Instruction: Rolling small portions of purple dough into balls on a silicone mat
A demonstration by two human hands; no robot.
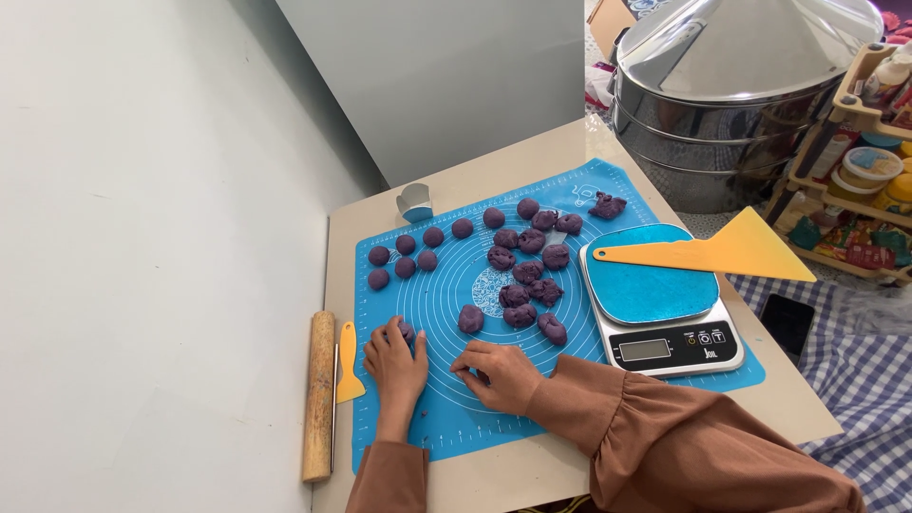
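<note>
Blue mat (446,418): left hand (396,366) grip pinching purple dough ball (407,331) (smooth); right hand (499,375) grip spread flat.

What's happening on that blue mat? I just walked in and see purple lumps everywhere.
A person is working purple dough on a blue mat. The left hand presses a piece against the mat; the right hand rests flat beside it. Small round balls sit in rows at the far left, rougher lumps in the middle. A scale stands to the right with a yellow scraper across it, and a rolling pin lies off the mat.
</note>
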